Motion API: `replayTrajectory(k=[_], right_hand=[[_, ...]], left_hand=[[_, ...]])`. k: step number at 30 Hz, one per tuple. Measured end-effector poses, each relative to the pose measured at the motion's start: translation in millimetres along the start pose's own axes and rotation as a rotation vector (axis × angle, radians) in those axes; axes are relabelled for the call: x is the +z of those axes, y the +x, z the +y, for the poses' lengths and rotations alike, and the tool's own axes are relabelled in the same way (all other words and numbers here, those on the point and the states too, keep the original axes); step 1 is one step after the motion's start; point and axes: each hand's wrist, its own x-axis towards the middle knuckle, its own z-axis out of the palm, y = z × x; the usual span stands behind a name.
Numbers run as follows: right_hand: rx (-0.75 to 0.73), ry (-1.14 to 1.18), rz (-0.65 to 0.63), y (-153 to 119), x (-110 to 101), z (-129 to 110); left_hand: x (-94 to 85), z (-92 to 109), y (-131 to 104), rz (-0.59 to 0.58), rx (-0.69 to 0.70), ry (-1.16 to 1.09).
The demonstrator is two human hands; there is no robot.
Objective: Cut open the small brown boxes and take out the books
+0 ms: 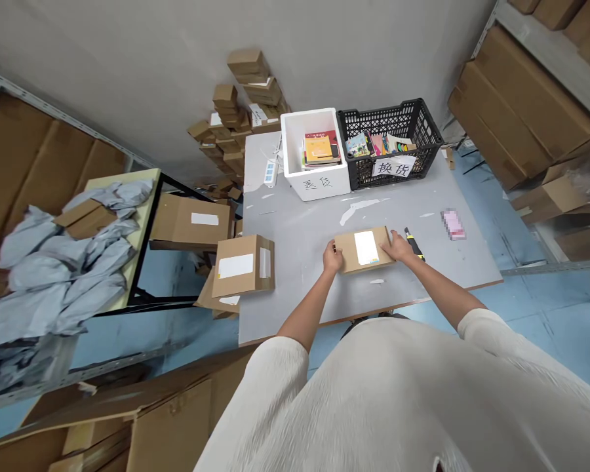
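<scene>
Between my two hands a small cardboard box (348,253) with a white label on its top lies on, or just over, the grey table (299,275). My left hand (332,256) grips its left end, fingers curled round the edge. At the opposite end my right hand (397,246) is closed on the right side, thumb over the top. Just right of that hand lies a yellow and black box cutter (413,245).
A white foam bin (319,187) and a black crate (388,172), both holding books, stand at the table's back. A labelled carton (243,267) sits on the left edge. Grey parcels (73,262) cover a side table. A pink blurred item (453,224) lies right.
</scene>
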Motion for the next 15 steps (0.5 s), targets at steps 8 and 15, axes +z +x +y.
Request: replayTrajectory(k=[8, 15], right_hand=[[0.035, 0.282, -0.009, 18.2, 7.6, -14.8], [0.032, 0.535, 0.116, 16.5, 6.9, -19.6]], left_hand=[[1.4, 1.5, 5.2, -0.067, 0.035, -0.038], [-12.9, 15.4, -7.6, -0.050, -0.023, -0.149]])
